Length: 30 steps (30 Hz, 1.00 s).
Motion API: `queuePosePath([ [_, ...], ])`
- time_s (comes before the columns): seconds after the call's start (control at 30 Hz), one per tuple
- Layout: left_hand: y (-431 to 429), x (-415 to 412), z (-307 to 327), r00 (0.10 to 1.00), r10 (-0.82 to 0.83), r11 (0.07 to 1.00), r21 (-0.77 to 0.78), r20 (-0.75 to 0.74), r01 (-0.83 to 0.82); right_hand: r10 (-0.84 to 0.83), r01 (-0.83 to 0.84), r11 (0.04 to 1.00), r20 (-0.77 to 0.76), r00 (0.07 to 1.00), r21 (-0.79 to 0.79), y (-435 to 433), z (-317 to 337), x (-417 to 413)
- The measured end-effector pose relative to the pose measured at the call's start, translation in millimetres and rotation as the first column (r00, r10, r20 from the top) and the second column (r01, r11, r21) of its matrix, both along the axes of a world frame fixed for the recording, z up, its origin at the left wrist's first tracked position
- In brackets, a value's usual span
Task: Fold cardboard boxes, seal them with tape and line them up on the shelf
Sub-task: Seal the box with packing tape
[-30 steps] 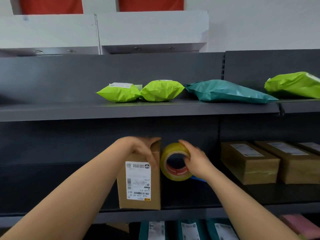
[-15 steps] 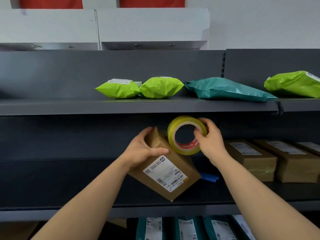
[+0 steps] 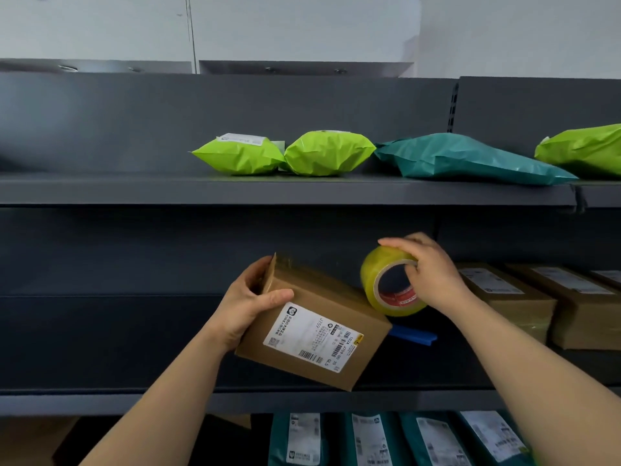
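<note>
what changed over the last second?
The left hand tipped the box from upright to slanted, label up. The right hand raised the tape, then lowered it beside the box's right end. Both grips held; shelf parcels unmoved.

A parcel depot / pickup pt. is indicated: dark grey metal shelving [image 3: 268,191] is stocked w/ lime-green poly mailers [image 3: 238,156], a teal mailer [image 3: 463,159], taped cardboard boxes [image 3: 510,307] & teal bags [image 3: 339,438], most marked w/ printed shipping labels [image 3: 490,280].
</note>
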<state>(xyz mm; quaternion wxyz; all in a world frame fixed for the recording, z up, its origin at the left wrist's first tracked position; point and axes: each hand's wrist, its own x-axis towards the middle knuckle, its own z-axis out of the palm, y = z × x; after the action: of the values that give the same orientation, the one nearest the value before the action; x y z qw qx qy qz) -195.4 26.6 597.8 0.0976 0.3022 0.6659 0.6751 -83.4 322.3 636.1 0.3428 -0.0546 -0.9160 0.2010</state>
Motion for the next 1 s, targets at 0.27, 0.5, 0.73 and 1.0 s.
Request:
queuePosePath([
  [0.27, -8.2, -4.9, -11.5, 1.0, 0.019, 0.999, 0.039, 0.024, -0.02, -0.037, 0.011, 0.975, 0.113, 0.993, 0.22, 4.7, 11.3, 7.5],
  [0.5, -9.3, -5.3, -15.1, 0.999, 0.009, 0.997, 0.078, 0.032, -0.012, -0.079, 0.007, 0.953, 0.225, 0.971, 0.303, 6.7, 11.3, 8.4],
  [0.73, -8.6, -6.1, -15.3, 1.0, -0.014, 0.996, 0.091, 0.028, 0.011, -0.123, 0.007, 0.913, 0.261, 0.957, 0.407, 11.9, 14.1, 14.7],
  [1.0, -12.0, -7.5, -17.4, 0.999, -0.028, 0.995, 0.101, 0.043, 0.023, -0.091, -0.045, 0.894, 0.28, 0.956, 0.445, 18.0, 14.3, 10.5],
])
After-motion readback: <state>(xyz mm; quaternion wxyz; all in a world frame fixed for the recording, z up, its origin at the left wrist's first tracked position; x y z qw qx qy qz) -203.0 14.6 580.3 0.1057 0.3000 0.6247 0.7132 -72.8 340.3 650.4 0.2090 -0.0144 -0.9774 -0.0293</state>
